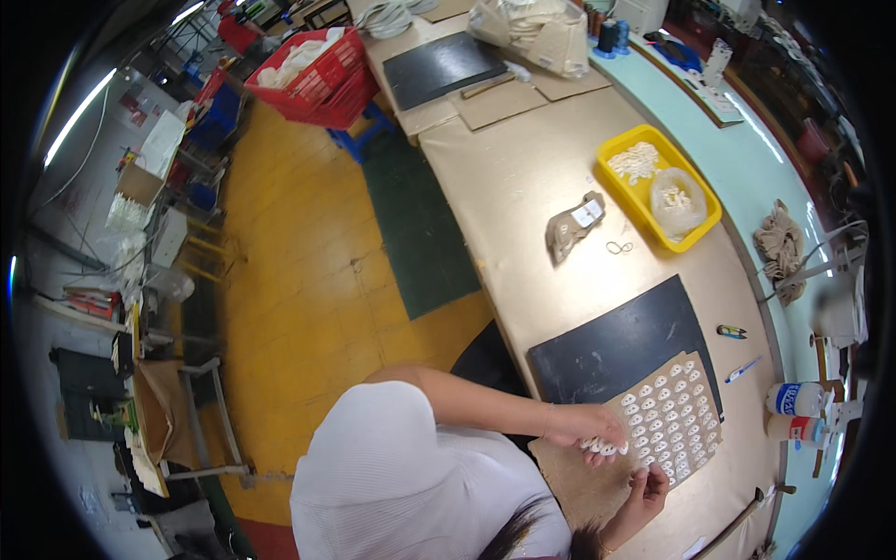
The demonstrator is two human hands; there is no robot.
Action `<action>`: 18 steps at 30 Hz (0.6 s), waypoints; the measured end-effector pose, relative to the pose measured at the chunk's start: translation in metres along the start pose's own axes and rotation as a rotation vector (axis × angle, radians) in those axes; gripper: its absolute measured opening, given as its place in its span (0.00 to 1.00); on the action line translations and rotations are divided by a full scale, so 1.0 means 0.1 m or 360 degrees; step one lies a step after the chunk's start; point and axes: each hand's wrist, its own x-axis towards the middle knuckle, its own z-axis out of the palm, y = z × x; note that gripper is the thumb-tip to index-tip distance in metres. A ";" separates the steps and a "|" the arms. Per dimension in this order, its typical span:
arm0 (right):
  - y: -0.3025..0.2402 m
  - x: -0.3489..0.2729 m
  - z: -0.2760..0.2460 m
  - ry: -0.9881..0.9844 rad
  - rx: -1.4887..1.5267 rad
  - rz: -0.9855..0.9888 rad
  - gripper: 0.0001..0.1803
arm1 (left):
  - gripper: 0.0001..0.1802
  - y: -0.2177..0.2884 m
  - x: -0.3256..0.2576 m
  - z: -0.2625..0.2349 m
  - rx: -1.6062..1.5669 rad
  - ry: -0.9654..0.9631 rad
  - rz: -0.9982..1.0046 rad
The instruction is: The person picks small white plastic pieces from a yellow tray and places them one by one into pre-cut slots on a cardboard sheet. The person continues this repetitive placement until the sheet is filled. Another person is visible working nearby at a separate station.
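Observation:
Small white oval pieces with dark marks [659,413] lie in neat rows on a brown cardboard sheet [714,397]. My left hand [590,428] is curled beside the sheet's left edge, holding several more of these pieces in a row along its fingers. At the near left corner of the rows, my right hand [646,495] has its thumb and fingertips pinched together. Something white shows at those fingertips, too small to make out. More bare cardboard [581,478] lies beneath my hands. A black mat [607,341] sits under the far side of the sheet.
Farther up the table stands a yellow tray [609,140] with white pieces and a plastic bag. Nearby lie a brown bundle [574,227] and rubber bands [619,248]. Pens [742,370], bottles [795,399] and a hammer [737,523] line the right. Red baskets [317,84] stand far left.

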 end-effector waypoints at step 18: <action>-0.12 -0.06 -0.03 0.0170 -0.0100 0.0018 0.15 | 0.12 0.10 -0.03 -0.05 -0.0175 -0.0017 -0.0170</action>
